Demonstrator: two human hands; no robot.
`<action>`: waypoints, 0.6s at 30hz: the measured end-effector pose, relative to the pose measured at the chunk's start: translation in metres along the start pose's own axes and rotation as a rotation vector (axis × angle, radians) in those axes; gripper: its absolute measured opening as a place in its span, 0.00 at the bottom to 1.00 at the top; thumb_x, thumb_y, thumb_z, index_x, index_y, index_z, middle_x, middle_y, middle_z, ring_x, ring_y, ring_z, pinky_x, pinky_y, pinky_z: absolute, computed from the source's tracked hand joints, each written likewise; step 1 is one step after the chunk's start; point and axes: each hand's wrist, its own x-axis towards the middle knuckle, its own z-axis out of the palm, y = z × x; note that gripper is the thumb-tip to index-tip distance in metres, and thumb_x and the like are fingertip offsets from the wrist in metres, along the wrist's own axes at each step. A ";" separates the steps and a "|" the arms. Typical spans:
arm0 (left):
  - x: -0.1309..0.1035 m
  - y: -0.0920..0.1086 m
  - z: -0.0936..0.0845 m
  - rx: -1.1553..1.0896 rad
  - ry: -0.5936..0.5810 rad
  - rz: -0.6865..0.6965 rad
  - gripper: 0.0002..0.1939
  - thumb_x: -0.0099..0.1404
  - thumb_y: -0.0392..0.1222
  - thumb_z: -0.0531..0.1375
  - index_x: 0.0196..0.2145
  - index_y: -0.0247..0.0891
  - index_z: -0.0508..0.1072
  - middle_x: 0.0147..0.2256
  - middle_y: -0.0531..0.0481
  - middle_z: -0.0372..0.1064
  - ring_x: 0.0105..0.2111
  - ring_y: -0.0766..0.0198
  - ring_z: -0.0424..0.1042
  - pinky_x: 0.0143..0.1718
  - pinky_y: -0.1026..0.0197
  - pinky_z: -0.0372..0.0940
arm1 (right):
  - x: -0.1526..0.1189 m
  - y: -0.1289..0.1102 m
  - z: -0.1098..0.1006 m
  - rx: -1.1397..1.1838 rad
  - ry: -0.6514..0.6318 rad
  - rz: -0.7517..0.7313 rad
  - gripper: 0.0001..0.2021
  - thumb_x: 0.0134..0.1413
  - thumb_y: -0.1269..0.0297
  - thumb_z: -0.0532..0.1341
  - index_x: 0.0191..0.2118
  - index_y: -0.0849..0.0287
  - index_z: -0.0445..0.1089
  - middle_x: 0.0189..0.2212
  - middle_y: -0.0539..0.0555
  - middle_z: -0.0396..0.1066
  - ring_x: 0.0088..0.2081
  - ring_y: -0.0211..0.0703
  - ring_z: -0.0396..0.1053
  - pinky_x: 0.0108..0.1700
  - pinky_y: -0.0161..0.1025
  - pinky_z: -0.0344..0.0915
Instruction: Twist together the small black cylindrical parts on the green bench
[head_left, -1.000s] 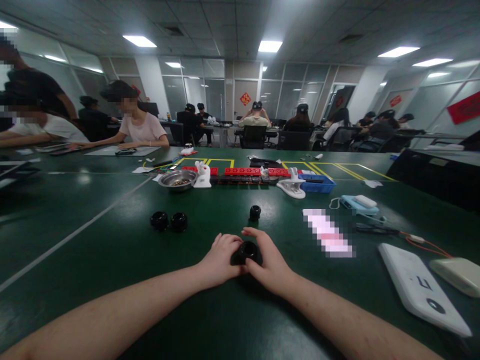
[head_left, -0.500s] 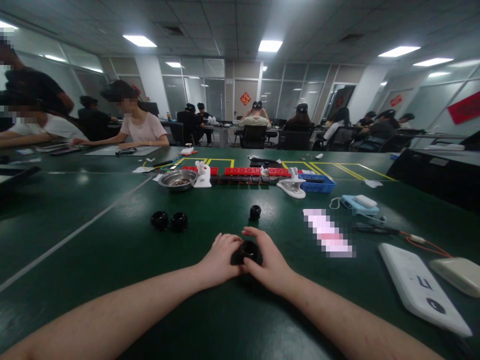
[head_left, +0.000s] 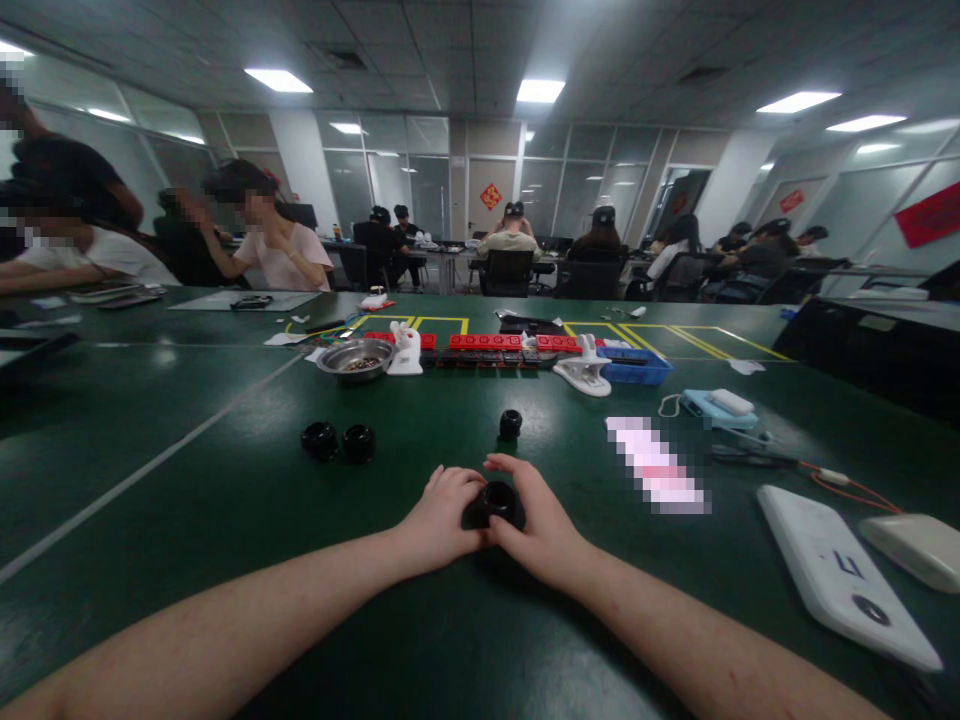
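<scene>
A glossy black round part with a hollow top stands on the green table between my two hands. My left hand curls around its left side, the fingers behind it. From the right, my right hand holds it too, thumb across the near side and fingers reaching past the far side. Just beyond them sits a smaller black round part. Two more black round parts, a left one and a right one, rest close together to the left.
Farther back are a metal bowl holding small pieces, red strips, white clip stands and a blue tray. To the right lie a pixelated phone-shaped item, cables and a white device. Co-workers sit around the room.
My hands and the black part stay practically still. At the back left, a co-worker in a pale shirt has raised both hands from the table.
</scene>
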 end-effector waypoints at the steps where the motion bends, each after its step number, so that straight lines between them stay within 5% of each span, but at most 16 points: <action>1: 0.000 0.000 0.000 0.004 -0.002 0.003 0.19 0.51 0.49 0.59 0.40 0.40 0.67 0.45 0.47 0.62 0.48 0.53 0.57 0.53 0.45 0.43 | 0.000 0.000 0.000 -0.012 0.021 0.012 0.26 0.39 0.73 0.56 0.49 0.57 0.53 0.46 0.58 0.61 0.49 0.49 0.59 0.50 0.51 0.56; 7: -0.001 0.003 -0.003 -0.002 -0.004 0.008 0.18 0.52 0.50 0.58 0.39 0.40 0.68 0.44 0.47 0.62 0.47 0.53 0.58 0.52 0.45 0.45 | 0.003 0.000 0.002 -0.068 0.066 0.118 0.21 0.39 0.68 0.61 0.44 0.59 0.58 0.37 0.56 0.63 0.40 0.48 0.63 0.44 0.48 0.61; 13: -0.001 0.001 -0.001 -0.014 0.009 0.006 0.22 0.51 0.48 0.59 0.43 0.40 0.65 0.45 0.46 0.62 0.48 0.53 0.58 0.53 0.45 0.45 | 0.000 0.000 0.000 0.007 -0.041 -0.021 0.27 0.37 0.78 0.54 0.49 0.58 0.54 0.45 0.56 0.61 0.48 0.45 0.59 0.50 0.47 0.57; 18: -0.001 0.002 -0.002 0.006 0.005 0.008 0.18 0.51 0.49 0.60 0.38 0.38 0.68 0.44 0.45 0.62 0.47 0.53 0.58 0.52 0.45 0.47 | 0.001 0.003 0.001 -0.060 0.062 0.040 0.24 0.42 0.69 0.59 0.48 0.59 0.55 0.44 0.58 0.61 0.47 0.48 0.59 0.49 0.49 0.57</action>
